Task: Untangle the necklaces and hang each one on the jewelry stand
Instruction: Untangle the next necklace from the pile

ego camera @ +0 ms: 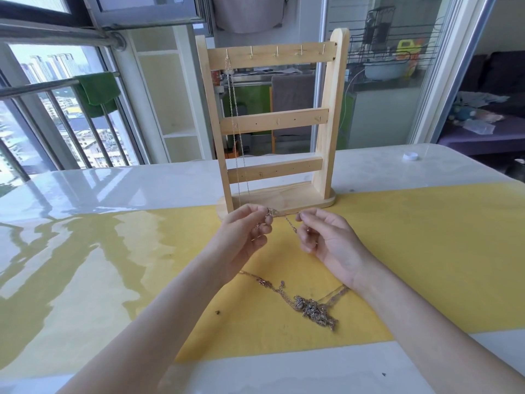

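A wooden jewelry stand [272, 123] with three crossbars and small hooks stands at the table's middle. One thin chain [235, 129] hangs from the leftmost top hook down to the stand's base. In front of the base, my left hand [244, 234] pinches a small knotted bit of a chain [289, 223], and my right hand [329, 240] pinches the same chain a little to the right, so it stretches between them. A tangled heap of necklaces [312, 307] lies on the yellow mat below my right wrist, with loose strands trailing left.
The yellow mat [426, 251] covers the glossy white table [113, 180]. A small white cap [410, 156] sits at the far right of the table. A window with railings is on the left, and a glass door stands behind the stand.
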The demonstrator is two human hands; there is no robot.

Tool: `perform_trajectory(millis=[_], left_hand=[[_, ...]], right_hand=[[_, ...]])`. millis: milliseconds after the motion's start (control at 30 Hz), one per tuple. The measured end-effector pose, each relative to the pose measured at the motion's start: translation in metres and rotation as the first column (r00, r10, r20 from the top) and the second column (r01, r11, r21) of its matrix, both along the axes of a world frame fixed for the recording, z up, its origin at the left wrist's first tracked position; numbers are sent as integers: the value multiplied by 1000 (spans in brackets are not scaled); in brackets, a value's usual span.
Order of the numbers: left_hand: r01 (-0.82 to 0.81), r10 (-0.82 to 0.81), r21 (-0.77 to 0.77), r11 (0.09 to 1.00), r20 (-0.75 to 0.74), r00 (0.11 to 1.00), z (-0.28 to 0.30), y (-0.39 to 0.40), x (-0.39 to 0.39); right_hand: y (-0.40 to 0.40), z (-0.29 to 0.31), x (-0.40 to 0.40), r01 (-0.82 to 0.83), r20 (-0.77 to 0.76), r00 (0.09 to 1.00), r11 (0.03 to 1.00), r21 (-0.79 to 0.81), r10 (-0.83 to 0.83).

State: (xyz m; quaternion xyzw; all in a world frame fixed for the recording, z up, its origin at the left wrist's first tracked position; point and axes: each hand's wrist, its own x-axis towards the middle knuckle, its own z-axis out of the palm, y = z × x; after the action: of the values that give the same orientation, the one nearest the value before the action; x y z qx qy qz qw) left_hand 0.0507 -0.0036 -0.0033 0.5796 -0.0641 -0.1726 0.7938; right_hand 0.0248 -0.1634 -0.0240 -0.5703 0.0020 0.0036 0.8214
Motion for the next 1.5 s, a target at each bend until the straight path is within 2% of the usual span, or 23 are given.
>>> perform_trajectory(millis=[67, 167, 267, 333, 400, 467, 567, 667, 833, 900, 967, 1100, 1233, 1500], left_hand=[[-13, 7, 96, 995, 63, 998, -2, -1, -1], [-42, 32, 109, 993, 90, 995, -4, 0, 0], [-64, 59, 106, 992, 52, 997, -6, 3, 3], [-37, 19, 186, 982, 96, 995, -9, 2, 3], [-3, -46, 264, 965, 178, 983, -9, 0, 0], [-19, -75, 341, 940, 260, 963, -8, -3, -3], [-135, -61, 446, 885, 399, 915, -9, -4, -1], [-202, -88, 486, 850, 511, 855, -10, -3, 1], [-22, -205, 472, 881, 423, 883, -7, -4, -3], [-54, -227, 541, 839, 438, 870, -11, -6, -3], [-123, -182, 555, 823, 461, 869, -12, -6, -3], [-152, -90, 504, 850, 424, 901, -10, 0, -1], [-153, -105, 544, 825, 413, 905, -7, -1, -2], [-174, -113, 598, 782, 411, 905, -9, -1, 0]], right_hand=[[0, -1, 0, 20, -12, 1000, 999, 40, -19], [0, -4, 1, 42, 26, 999, 999, 15, -42], [0, -4, -1, 50, 108, 994, 976, -211, -28], [3, -4, -3, 52, 153, 988, 919, -390, 9], [7, -5, -4, 67, 174, 985, 893, -446, 13], [7, -5, -4, 85, 170, 985, 906, -416, -15], [4, -4, -5, 70, 142, 990, 919, -389, -15], [5, -2, -4, 32, 124, 992, 922, -385, 17], [1, 1, -3, -22, 67, 997, 988, -150, 32], [-2, 1, -2, -19, 38, 999, 1000, -25, 20], [-3, 1, -2, -4, 27, 1000, 1000, 26, 4], [-2, -1, -3, 18, 62, 998, 997, -74, -13], [2, -2, -3, 55, 118, 993, 977, -205, -31], [2, -3, -5, 126, 152, 985, 950, -286, -85]])
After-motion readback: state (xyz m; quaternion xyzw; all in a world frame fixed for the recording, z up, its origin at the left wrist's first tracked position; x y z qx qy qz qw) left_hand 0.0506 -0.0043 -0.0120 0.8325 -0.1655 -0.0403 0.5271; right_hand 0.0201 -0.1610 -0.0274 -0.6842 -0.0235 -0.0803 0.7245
